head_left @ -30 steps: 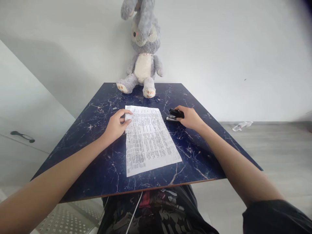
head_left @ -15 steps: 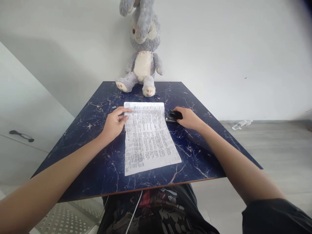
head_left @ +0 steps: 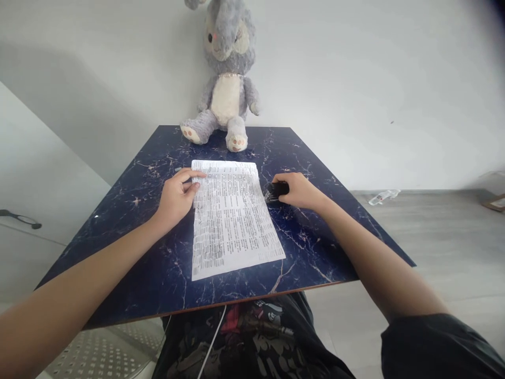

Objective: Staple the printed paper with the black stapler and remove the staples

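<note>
A printed sheaf of paper [head_left: 232, 221] lies on the dark blue marbled table [head_left: 150, 263], its far edge curled up slightly. My left hand [head_left: 175, 197] rests at the paper's upper left corner, thumb and fingers pinching the edge. My right hand [head_left: 298, 190] is closed over a small black stapler [head_left: 275, 190] that sits on the table just right of the paper's top.
A grey plush rabbit [head_left: 224, 89] sits against the white wall at the table's far edge. A clear plastic bottle [head_left: 381, 197] lies on the grey floor to the right. A white cabinet with a dark handle [head_left: 21, 218] stands at left.
The paper's far edge has curled up a little under my left hand. The stapler in my right hand has slid closer to the paper. The view has shifted slightly left.
</note>
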Demonstrator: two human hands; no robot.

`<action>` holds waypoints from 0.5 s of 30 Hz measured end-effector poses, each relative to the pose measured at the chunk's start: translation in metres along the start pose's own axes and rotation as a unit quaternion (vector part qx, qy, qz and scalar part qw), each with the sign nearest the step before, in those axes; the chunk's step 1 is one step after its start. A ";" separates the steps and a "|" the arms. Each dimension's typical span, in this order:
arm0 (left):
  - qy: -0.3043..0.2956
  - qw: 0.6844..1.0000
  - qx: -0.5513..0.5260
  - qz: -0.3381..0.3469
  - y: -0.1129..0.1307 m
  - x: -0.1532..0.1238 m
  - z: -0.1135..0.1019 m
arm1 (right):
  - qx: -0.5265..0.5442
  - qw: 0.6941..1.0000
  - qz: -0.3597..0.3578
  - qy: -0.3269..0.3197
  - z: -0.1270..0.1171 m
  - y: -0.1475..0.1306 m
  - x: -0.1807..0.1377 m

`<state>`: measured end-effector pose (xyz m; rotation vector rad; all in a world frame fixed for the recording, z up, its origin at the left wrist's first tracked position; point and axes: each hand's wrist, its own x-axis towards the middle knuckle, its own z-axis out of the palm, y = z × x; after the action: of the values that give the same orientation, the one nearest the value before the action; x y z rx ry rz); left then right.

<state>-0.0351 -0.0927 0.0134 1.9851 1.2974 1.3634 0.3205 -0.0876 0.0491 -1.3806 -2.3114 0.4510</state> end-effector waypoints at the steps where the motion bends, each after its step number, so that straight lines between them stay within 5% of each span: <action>1: 0.002 1.000 -0.001 -0.003 0.001 0.000 0.000 | 0.001 1.000 -0.001 -0.003 0.000 -0.002 0.000; 15: 0.026 1.000 -0.002 -0.010 -0.008 -0.001 0.000 | 0.017 0.999 -0.032 -0.034 -0.001 -0.011 -0.004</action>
<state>-0.0388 -0.0894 0.0070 1.9400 1.3337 1.4157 0.3144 -0.0964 0.0540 -1.2890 -2.3840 0.5238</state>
